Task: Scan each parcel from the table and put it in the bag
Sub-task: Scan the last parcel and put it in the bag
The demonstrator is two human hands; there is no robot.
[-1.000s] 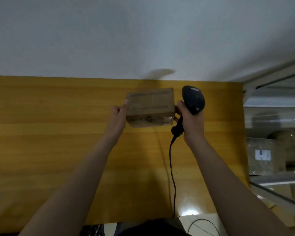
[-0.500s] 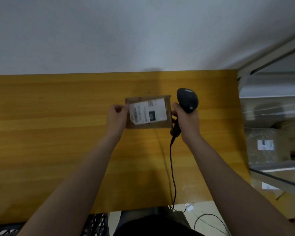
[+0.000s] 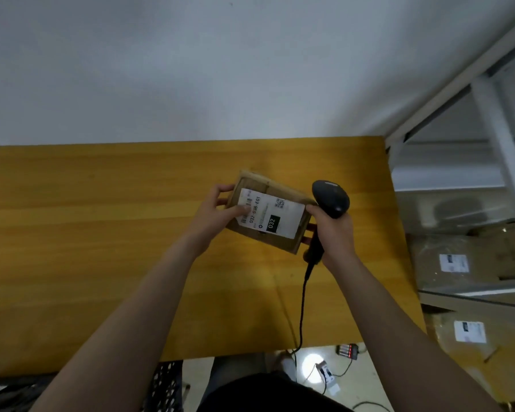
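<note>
- The left hand (image 3: 219, 214) grips the left end of one parcel (image 3: 252, 185). Its thumb presses flat on top and its fingers curl round the edge.
- The right hand (image 3: 335, 233) is wrapped tight round the handle of one black scanner (image 3: 331, 197). Its thumb touches the parcel's right corner, and two fingertips show just under that edge.
- The parcel is a flat brown box, tilted with its right end lower in view. It is held between the two hands over the right half of the table (image 3: 87, 248).
- One white label (image 3: 289, 218) covers most of its upper face, printed with a barcode, a small square code and a black block reading 032.
- The scanner's head sits just beside the parcel's far right corner.
- One cable (image 3: 302, 307) runs from the handle down past the table's near edge.
- A broad stretch of wood shows left of the left hand, and a narrower strip right of the right hand.
- The table's far edge meets the wall (image 3: 220, 69), and its right edge lies close to a metal shelf frame (image 3: 494, 138).
- Two wrapped packages (image 3: 458, 263) with white labels sit on the shelves.
</note>
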